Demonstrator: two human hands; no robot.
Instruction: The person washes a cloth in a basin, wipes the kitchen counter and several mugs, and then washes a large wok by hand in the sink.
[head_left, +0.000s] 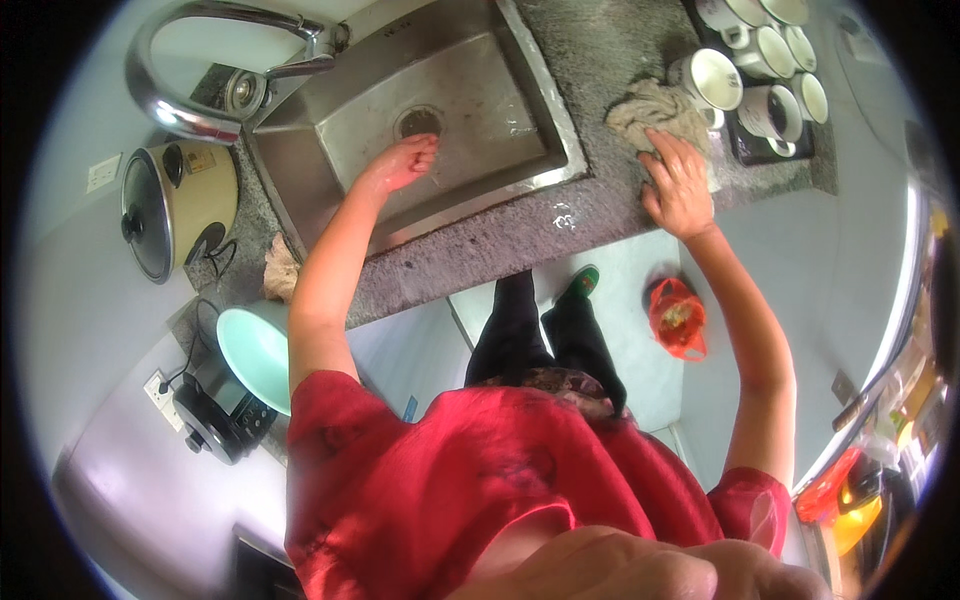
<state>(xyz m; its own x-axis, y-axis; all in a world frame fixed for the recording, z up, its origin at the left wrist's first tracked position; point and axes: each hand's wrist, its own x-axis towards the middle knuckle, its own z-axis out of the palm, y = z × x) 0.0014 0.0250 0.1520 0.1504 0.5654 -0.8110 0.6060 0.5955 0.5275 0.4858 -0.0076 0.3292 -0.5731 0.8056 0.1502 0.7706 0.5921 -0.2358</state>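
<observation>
My right hand (679, 187) holds a crumpled beige cloth (656, 112) down on the speckled stone counter (600, 45), fingers spread over its near edge. Touching or nearly touching the cloth's far right side is a white mug (714, 81). Over the stainless steel sink (517, 97), my left hand (405, 161) hangs with curled fingers, near the round drain (420, 121). I see nothing in that hand, though the inside of its fingers is hidden. Wet patches shine on the sink's rim and the counter's front strip.
Several white mugs stand on a dark tray (750, 150) at the right. A chrome faucet (146, 67) arches at the sink's left corner. Further left are a rice cooker (180, 210), a mint-green basin (251, 356) and a black-lidded pot (206, 420). A red plastic bag (675, 311) sits on the floor.
</observation>
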